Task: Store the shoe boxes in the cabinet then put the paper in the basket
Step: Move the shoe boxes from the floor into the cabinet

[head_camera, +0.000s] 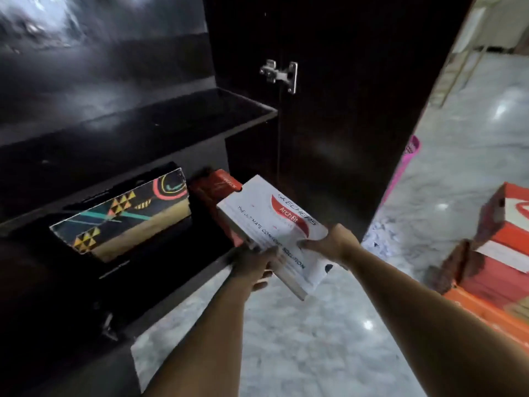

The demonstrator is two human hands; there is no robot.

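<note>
A white shoe box with red and dark lettering is held tilted at the front of the black cabinet. My left hand grips its near left edge from below, and my right hand grips its near right corner. Its far end rests against a red shoe box on the lower shelf. Left of that stands a black patterned shoe box. White crumpled paper lies on the floor beyond my right hand. A pink basket shows behind the open cabinet door.
The open cabinet door with a metal hinge stands to the right of the shelves. Orange and red shoe boxes are stacked on the marble floor at the right. An upper shelf holds nothing visible.
</note>
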